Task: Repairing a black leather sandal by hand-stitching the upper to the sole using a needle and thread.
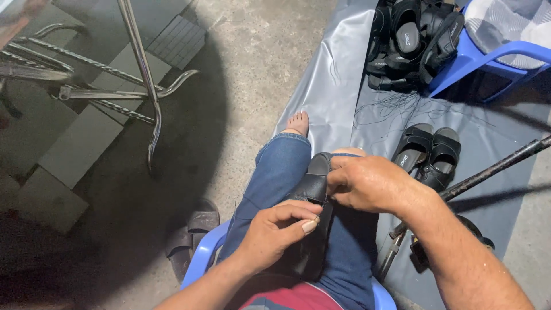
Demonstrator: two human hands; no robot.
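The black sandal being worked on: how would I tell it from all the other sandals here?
Start at the blue jeans leg in the frame's centre. The black sandal lies on that lap, pinched by the right hand above and the left hand below. Unlike the pair on the grey sheet and the pile on the blue chair, it alone is held.
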